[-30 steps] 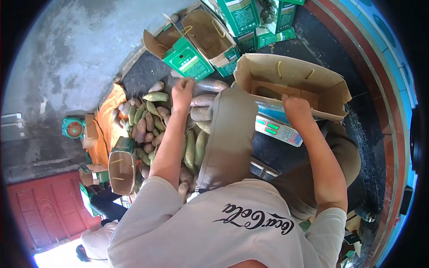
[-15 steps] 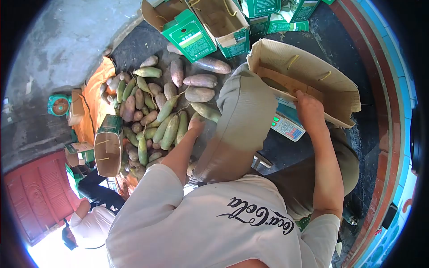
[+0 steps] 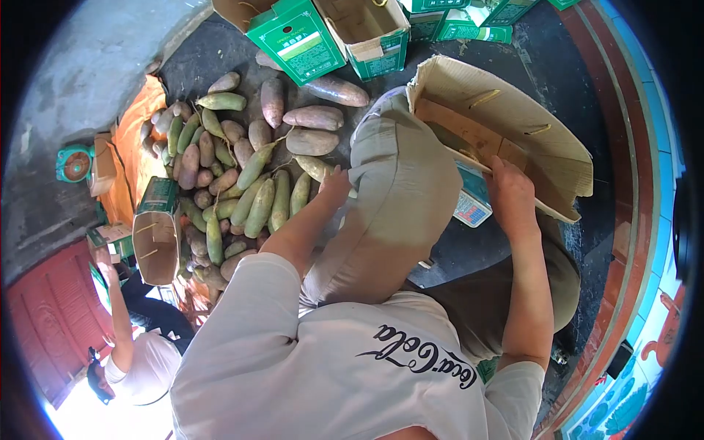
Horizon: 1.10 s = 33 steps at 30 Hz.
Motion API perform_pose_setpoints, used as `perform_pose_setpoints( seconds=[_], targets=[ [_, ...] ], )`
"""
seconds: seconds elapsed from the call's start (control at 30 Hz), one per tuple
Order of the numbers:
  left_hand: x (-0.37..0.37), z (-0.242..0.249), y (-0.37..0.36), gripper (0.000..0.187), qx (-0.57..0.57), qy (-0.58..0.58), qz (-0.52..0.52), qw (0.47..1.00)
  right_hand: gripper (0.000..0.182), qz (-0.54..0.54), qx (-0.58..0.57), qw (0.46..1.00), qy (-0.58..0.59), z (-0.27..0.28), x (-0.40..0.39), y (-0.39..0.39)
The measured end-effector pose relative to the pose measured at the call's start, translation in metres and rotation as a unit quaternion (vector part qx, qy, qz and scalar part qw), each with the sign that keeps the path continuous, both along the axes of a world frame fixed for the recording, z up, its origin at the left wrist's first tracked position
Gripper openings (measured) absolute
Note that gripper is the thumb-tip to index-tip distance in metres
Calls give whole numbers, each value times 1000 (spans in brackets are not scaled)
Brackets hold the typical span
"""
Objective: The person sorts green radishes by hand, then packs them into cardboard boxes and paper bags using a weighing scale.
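My left hand (image 3: pixel 336 186) is at the pile of radishes, its fingers curled over the end of a pale green radish (image 3: pixel 312 167) just beside my knee. Around it lie more long green radishes (image 3: pixel 261 208) and purplish ones (image 3: pixel 314 118). My right hand (image 3: pixel 511 189) grips the near wall of an open cardboard box (image 3: pixel 513 110) with yellow rope handles. Inside the box a dark, rounded radish shows in part; the wall and my knee hide the rest. Beneath the box, a scale's keypad (image 3: pixel 471 210) peeks out by my right wrist.
Green printed boxes (image 3: pixel 297 44) stand at the far side, some open. Another open box (image 3: pixel 157 242) sits left of the pile, near an orange sheet (image 3: pixel 126 172). A turquoise fan (image 3: pixel 75 163) is at far left. A co-worker (image 3: pixel 143 363) sits at lower left, one arm raised.
My left hand has moved up to the pale green radish beside my knee. My right hand stays on the box wall. The co-worker's arm has reached up toward a green box. The view has shifted slightly.
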<state>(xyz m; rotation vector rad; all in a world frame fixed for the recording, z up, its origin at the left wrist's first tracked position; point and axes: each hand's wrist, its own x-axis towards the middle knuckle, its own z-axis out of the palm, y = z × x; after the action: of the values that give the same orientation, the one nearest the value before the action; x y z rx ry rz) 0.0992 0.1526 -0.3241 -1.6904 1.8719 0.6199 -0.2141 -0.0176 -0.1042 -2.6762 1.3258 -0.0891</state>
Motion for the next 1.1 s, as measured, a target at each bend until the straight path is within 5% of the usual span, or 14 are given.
perform_pose_setpoints(
  seconds=[0.17,0.27,0.57,0.67,0.77,0.83,1.1],
  targets=[
    [5,-42,-4,44,43,-25,-36,998,13,-1,16,1000,4,1,0,-1],
    [1,-54,7,50,-13,129,230,965,12,-4,22,1000,-5,4,1,-1],
    [3,-107,35,54,-32,231,405,884,10,-12,31,999,-8,3,2,1],
    [2,-71,21,49,22,204,347,915,10,-16,33,999,-1,2,1,2],
    [5,-44,14,42,-22,63,36,997,13,-20,55,998,10,4,2,1],
    [7,-8,1,37,4,6,-47,999,13,-20,63,998,10,5,2,1],
    [45,8,9,48,-204,49,162,964,12,-20,36,999,13,0,2,2]
  ],
)
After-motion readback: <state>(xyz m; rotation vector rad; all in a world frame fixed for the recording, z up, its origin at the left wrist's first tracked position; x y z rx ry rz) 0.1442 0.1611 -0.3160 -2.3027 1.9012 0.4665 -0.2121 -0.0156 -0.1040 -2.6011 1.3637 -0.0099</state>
